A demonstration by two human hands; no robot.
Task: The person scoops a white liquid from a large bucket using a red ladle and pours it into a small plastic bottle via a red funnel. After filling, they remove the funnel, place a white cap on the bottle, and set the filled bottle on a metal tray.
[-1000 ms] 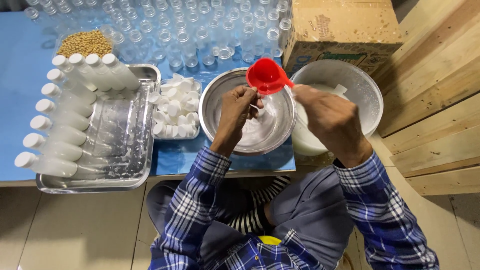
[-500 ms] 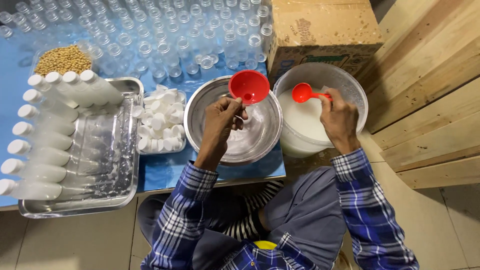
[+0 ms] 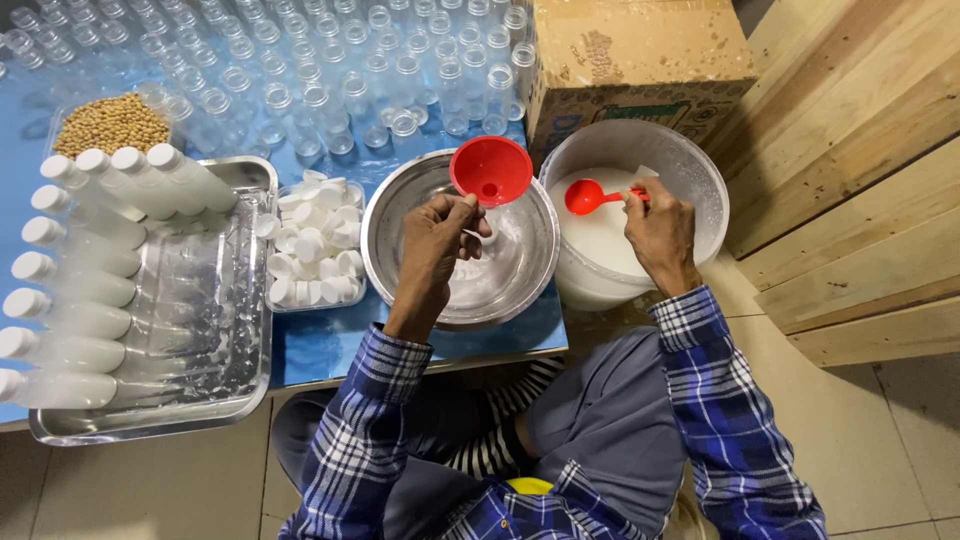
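Left hand (image 3: 432,243) gripping bottle under red funnel (image 3: 491,170) above steel bowl (image 3: 400,215), right hand (image 3: 656,232) holding red ladle (image 3: 588,197) over white liquid in bucket (image 3: 690,165).

Red funnel (image 3: 491,170), red ladle (image 3: 587,197), white liquid (image 3: 605,235), blue-checked sleeves (image 3: 372,420)

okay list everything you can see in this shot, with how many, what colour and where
funnel: one, red, over the steel bowl
steel bowl: one, silver, table centre
scoop: one, red, over the bucket
bucket: one, white, holds white liquid, right
filled bottles: about eleven, white, in tray
tray: one, steel, left
caps: many, white, small tub
empty bottles: many, clear, back
beans: tan, far left
cardboard box: one, brown, back right
left hand: holds funnel
right hand: holds scoop
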